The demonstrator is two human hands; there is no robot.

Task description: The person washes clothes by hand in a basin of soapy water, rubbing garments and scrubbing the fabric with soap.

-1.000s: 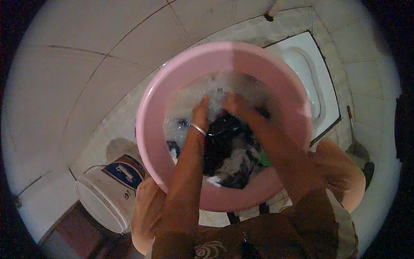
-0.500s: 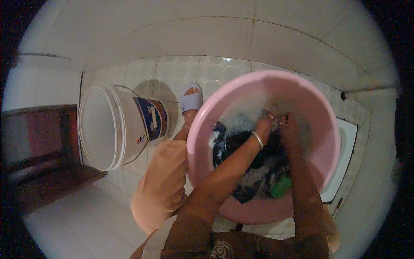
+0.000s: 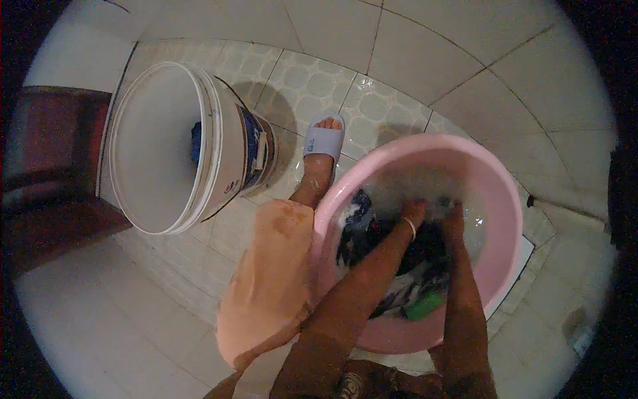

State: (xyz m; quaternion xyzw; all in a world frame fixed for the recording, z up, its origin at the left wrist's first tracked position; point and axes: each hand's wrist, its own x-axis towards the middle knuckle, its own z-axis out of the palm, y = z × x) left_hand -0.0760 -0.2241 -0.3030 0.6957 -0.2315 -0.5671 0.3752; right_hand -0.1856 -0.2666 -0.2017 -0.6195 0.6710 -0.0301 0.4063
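Observation:
Suds and water fill part of a large pink basin (image 3: 488, 292), where several dark garments (image 3: 385, 243) lie soaked. My left hand (image 3: 415, 211), with a pale bangle at its wrist, reaches into the sudsy far side. Close beside it on the right is my right hand (image 3: 454, 216), also dipped to the fingers. Both hands look closed, with a small dark bit between them at the water; what they grip is blurred. A green block-like thing (image 3: 425, 306) rests on the wet cloth at the near side.
At the left a large white bucket (image 3: 229, 139) lies tilted toward me in the view, with something dark blue inside. My foot in a pale slipper (image 3: 323, 141) stands between bucket and basin. Tiled wall (image 3: 438, 50) rises behind; a white slab (image 3: 522, 256) edges the basin's right.
The view has turned, so more of the bucket's inside shows. My hands are a little farther apart, and the greyish thing seen between them before is now mostly hidden.

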